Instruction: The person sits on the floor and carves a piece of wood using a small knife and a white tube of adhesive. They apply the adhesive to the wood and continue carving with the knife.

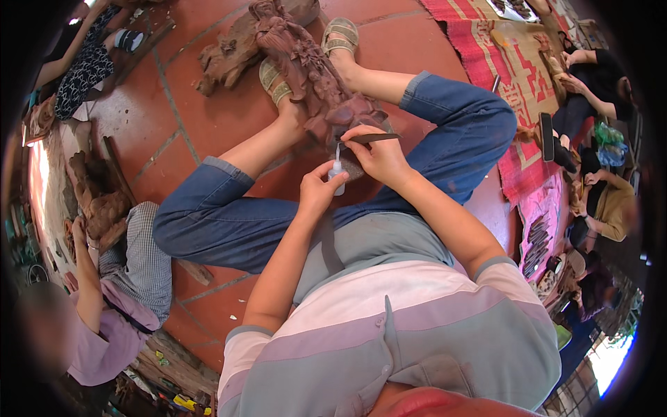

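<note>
A reddish-brown carved wooden sculpture (295, 59) lies tilted between my legs, its petal-like end nearest me. My left hand (316, 191) is closed round a small pale squeeze bottle (338, 184) with a thin nozzle. The nozzle points up toward the near end of the carving; whether it touches the wood I cannot tell. Just to the right, my right hand (381, 158) pinches a thin dark flat strip-like tool (379, 137), which sticks out to the right. Its fingertips are close to the nozzle and the carving's end.
Rough brown wood (233, 52) lies beside the carving on red floor tiles (208, 104). At left, a person works near another wooden carving (104, 208). On the right are a red patterned mat (479, 104), several slim tools (536, 243) on pink cloth, and other seated people.
</note>
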A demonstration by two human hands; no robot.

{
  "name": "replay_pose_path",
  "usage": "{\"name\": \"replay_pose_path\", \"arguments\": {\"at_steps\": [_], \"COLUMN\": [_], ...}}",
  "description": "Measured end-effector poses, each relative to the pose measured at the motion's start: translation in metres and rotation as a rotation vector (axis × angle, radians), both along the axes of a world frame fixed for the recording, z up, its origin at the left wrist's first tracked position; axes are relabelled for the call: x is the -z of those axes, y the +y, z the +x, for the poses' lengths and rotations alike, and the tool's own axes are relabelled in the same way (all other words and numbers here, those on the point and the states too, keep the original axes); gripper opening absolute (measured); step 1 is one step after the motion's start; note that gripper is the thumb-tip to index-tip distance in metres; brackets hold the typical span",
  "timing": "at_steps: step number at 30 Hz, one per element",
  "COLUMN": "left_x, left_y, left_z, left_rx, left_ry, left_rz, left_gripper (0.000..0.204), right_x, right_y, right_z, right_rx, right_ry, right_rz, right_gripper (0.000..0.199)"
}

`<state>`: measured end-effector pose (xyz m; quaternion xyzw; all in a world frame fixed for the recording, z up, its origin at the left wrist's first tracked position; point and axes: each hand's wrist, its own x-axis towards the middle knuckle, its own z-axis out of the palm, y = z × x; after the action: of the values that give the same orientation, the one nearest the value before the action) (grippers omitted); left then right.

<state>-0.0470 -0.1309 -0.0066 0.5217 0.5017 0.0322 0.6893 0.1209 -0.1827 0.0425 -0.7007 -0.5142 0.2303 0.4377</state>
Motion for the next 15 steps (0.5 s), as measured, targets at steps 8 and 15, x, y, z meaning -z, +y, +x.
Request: {"name": "replay_pose_path", "arguments": {"at_steps": [8,15], "left_x": [-0.004,-0.012], "left_y": [-0.001,-0.001], "left_z": [-0.001,0.005], "left_rx": [-0.028,-0.076], "left_ry": [-0.053,-0.103], "left_rz": [-0.057,-0.136], "left_gripper": [0.038,0.036], "right_x": [0.007,0.007], "right_y": [-0.003,0.003], "right_z": [-0.006,-0.020], "right_rx": [-0.014,-0.033], "right_ry": [-0.074,-0.348], "right_rz": [0.040,-0.022], "right_gripper": [0.012,0.011]}}
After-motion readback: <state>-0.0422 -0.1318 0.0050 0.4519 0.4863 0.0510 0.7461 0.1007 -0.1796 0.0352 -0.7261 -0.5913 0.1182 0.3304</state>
